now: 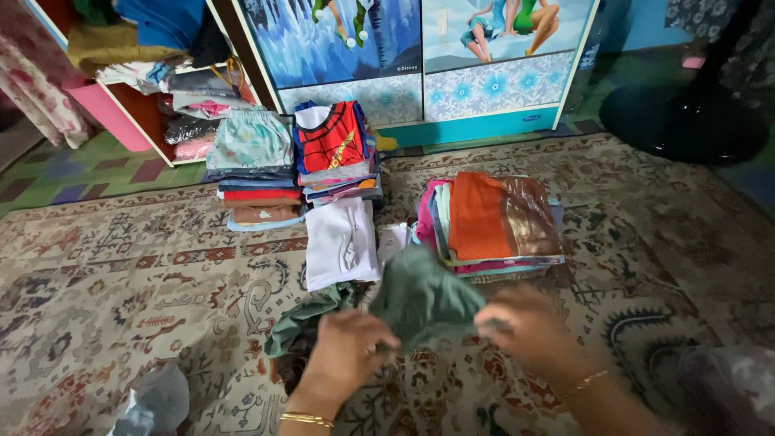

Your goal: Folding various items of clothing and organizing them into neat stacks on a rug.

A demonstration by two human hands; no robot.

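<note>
Low in the middle of the frame, the left hand point(349, 349) and the right hand point(523, 323) are both pinching a green cloth point(421, 297), each gripping one edge with fingers closed on the fabric and holding it slightly above the patterned carpet point(121, 282). The hands are blurred, so the exact finger hold is hard to tell. Just above the cloth, a folded white garment point(341, 242) is lying on the carpet, with an orange-topped pile point(488, 218) to its right and two taller stacks point(295, 165) toward the upper middle. A likely slip: the loose end of the cloth is trailing at lower left and could drag, spoiling an even fold, or brush the white garment askew.
</note>
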